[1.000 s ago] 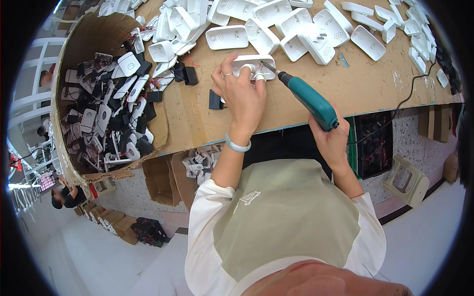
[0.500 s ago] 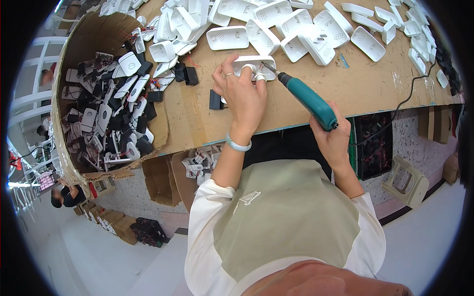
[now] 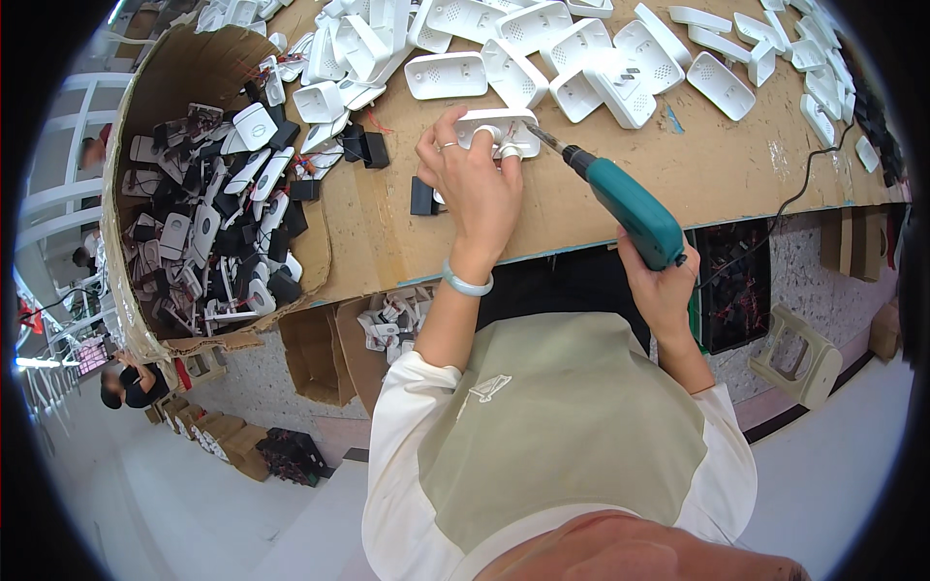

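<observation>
My left hand [image 3: 475, 189], with white covers on two fingertips, presses on a white plastic housing [image 3: 527, 145] lying on the cardboard-topped bench. Its fingers reach over the housing and hide most of the inside. In my right hand [image 3: 662, 298] is a green electric screwdriver [image 3: 632, 208], gripped near its rear end. The tool slants up and left, with its bit tip at the right end of the housing; whether they touch I cannot tell. Just left of my left hand sits a small black block [image 3: 422, 197], partly hidden.
Many white housings [image 3: 446, 76] are spread along the far side of the bench. A big cardboard box [image 3: 116, 242] of black and white parts stands at left. The tool's black cable [image 3: 775, 218] trails right. Below the bench edge are a black crate [image 3: 731, 320] and a stool [image 3: 799, 363].
My right hand has shifted slightly right and down, drawing the screwdriver back so its bit sits farther right on the housing. The left hand and housing stay in place.
</observation>
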A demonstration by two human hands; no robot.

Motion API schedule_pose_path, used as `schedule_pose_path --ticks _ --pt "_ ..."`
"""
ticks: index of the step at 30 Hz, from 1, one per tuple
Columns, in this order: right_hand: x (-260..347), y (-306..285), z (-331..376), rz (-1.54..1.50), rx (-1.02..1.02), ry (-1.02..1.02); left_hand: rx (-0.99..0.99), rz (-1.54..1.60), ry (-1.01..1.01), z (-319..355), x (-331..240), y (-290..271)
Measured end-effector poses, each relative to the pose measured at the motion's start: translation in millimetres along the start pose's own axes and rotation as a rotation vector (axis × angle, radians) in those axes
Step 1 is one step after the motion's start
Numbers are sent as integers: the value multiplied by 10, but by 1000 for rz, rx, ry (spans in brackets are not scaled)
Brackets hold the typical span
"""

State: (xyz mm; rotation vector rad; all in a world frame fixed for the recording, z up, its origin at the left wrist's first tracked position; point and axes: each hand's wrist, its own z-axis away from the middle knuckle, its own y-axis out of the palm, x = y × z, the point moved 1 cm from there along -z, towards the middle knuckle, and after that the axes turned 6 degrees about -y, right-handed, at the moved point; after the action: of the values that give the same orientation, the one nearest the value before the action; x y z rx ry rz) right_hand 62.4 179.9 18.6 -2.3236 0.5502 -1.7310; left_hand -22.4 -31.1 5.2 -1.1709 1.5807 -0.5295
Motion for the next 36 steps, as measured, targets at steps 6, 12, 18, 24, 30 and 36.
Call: schedule_pose_path --ticks 6,12,18,24,30,36 --pt "-16 -80 106 -81 -67 50 6 5 4 0 12 7" --pt "-76 -170 269 56 -159 68 -57 48 51 24 67 58" --pt "-94 -245 248 41 -232 168 186 288 -19 183 241 -295" --pt "-66 -267 206 10 -236 196 638 929 -104 872 1106 -1358" --pt "15 -174 187 -52 -149 173 397 1429 -833 2675 2912 -1511" --pt "117 -115 207 -95 -136 90 309 838 -1684 4464 4041 -633"
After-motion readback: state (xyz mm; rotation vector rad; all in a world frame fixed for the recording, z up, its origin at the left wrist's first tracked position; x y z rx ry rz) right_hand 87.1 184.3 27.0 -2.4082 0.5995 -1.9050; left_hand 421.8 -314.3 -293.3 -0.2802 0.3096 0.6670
